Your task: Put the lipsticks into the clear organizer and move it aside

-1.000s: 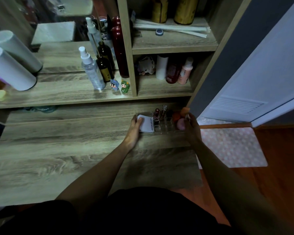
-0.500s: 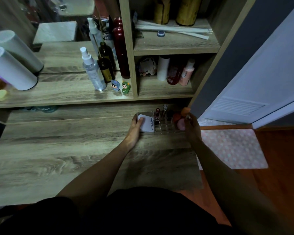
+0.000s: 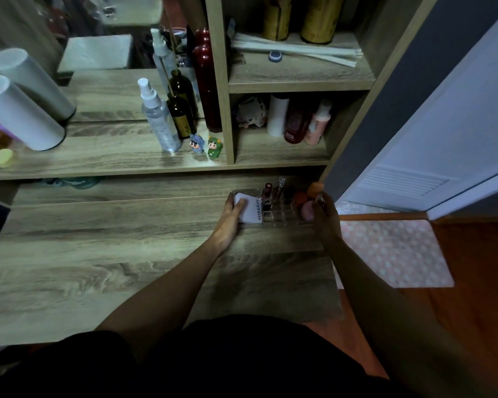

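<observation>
Both hands on the clear organizer [image 3: 282, 209], which sits at the far right end of the wooden worktop [image 3: 98, 254], right under the shelf unit, close to the worktop's right edge.

Left hand [image 3: 230, 218] grips the organizer's left end: fingers [image 3: 240, 203] curled over a white box [image 3: 250, 209] w/ dark lettering that fills the left compartment, thumb side toward the near wall. So the left fingers are clamped on the organizer/box end.

Right hand [image 3: 325, 218] wraps the right end, fingers closed round the side wall next to a pink sponge [image 3: 308, 211]. An orange sponge [image 3: 315, 188] and a darker red-orange one [image 3: 299, 198] sit just behind it, all in the right part of the organizer.

Lipsticks [image 3: 268, 192] stand upright in the small middle slots, approx. two or three tubes visible; one has a clear or silvery cap [image 3: 281, 182]. Exact count hard to tell in the dim light. Whether the organizer base is touching the worktop or slightly lifted: can't tell.

On the shelf [image 3: 112, 159] above: clear spray bottle [image 3: 158, 119], dark brown bottle [image 3: 181, 116], tall red bottle [image 3: 207, 84], two small figurines [image 3: 206, 146] side by side. White cylinder [image 3: 18, 113] at far left. Pink dotted mat [image 3: 394, 251] lies on the floor to the right of the worktop.
</observation>
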